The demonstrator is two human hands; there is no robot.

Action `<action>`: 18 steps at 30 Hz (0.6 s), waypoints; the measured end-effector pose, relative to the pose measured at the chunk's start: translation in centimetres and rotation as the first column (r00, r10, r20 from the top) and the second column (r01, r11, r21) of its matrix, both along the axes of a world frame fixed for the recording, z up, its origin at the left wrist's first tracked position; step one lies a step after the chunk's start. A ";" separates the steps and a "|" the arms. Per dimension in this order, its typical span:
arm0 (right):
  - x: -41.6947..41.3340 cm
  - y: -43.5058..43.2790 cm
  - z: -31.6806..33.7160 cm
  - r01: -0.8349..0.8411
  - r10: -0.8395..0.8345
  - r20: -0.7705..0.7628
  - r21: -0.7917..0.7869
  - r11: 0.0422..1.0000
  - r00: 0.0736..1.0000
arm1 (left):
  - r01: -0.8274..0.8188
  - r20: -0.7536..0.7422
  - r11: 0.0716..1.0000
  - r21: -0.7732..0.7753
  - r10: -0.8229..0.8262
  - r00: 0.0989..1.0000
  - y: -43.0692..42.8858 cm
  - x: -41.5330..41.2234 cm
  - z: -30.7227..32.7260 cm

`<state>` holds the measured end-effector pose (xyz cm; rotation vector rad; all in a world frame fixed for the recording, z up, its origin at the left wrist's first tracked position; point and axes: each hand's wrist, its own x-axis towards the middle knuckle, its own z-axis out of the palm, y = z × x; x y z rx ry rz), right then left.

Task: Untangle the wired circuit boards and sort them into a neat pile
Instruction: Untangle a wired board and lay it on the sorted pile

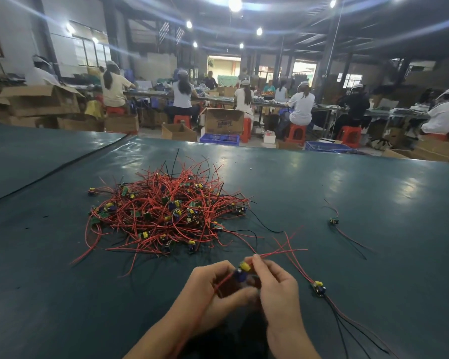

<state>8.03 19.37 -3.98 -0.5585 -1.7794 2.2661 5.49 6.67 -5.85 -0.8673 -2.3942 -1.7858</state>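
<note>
Dark green table [335, 182]: tangled board heap [166, 211] centre; two loose wired boards [319, 287], [334, 221] right.

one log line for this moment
stage: untangling | left hand: grips wired board | right hand: grips it too | tangled heap: ahead on table | near loose board, far loose board: at right

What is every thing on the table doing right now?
Big pile: tangled, heaped on the table.
Held board: lifted, between both hands.
Left hand: gripping the held board.
Right hand: pinching the held board.
Near board: lying loose, untangled.
Far board: lying alone.
</note>
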 end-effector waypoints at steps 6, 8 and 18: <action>0.2 4.0 1.0 0.112 -0.114 0.019 0.062 0.992 0.993 | -0.128 -0.207 0.949 -0.290 0.068 0.976 -0.5 0.1 -0.3; 0.4 5.0 0.7 0.113 -0.145 0.031 0.477 0.871 0.989 | -0.224 -0.238 0.948 -0.228 0.168 0.957 -0.7 -0.2 -0.6; 1.2 5.3 -0.1 -0.057 -0.238 0.146 0.937 0.345 0.960 | -0.555 -0.524 0.774 -0.305 0.351 0.776 -2.8 -2.5 -1.8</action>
